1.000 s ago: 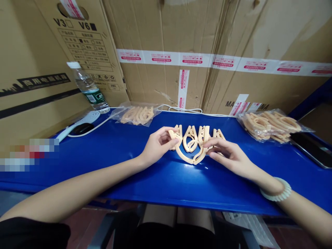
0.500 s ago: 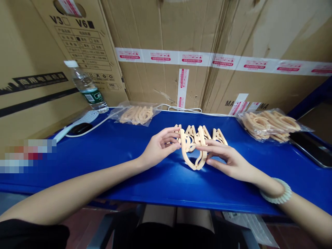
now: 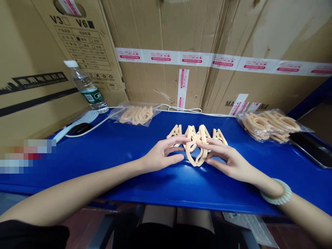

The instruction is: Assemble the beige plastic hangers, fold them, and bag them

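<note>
Between my hands stands a beige plastic folding hanger, its two arms folded up close to each other and its curved joint end toward me. My left hand presses its fingertips on the left arm, the thumb stretched out near the lower edge. On the other side, my right hand grips the right arm between fingers and thumb. Just behind, several more folded hangers lie in a row on the blue table, partly hidden by my fingers and the held one.
A clear bag of beige hangers lies at the back left, and more bagged hangers at the right beside a black phone. A water bottle, a dark mouse-like object and a white cable stand left. Cardboard boxes wall the back.
The hanger's left arm has swung inward toward the right arm, so the hanger is narrower. My left hand has moved slightly right with it; my right hand has stayed nearly still.
</note>
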Demonstrator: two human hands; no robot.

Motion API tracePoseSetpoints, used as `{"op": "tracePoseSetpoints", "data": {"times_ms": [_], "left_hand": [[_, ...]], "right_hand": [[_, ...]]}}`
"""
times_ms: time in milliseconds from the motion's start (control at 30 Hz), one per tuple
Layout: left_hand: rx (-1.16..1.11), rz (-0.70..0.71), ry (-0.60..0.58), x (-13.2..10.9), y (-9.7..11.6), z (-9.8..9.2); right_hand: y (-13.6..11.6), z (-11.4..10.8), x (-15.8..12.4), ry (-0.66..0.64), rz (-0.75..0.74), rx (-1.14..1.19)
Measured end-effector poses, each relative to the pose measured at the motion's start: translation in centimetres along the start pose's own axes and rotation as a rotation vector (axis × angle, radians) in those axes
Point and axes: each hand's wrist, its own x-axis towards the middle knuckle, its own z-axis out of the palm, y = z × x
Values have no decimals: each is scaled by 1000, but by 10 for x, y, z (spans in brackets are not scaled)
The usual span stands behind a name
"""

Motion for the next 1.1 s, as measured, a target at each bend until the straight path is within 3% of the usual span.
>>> {"op": "tracePoseSetpoints", "data": {"times_ms": [133,400,867,967,1100], "left_hand": [[-45,-14,-78,-1,-2,0],[-86,-51,-41,0,-4,-4],[-72,-28,-144,-2,-6,-2],[-24,-4,-145,-2,-4,-4],[63,29,-95,-3,-3,-8]], "right_hand": [[1,-1,-2,-33,24,10],[-6,-3,1,-24,-24,66],[-8,-11,0,-127,3,-96],[-14,-17,0,-77,56,-7],[-14,-39,0,149,75,14]]}}
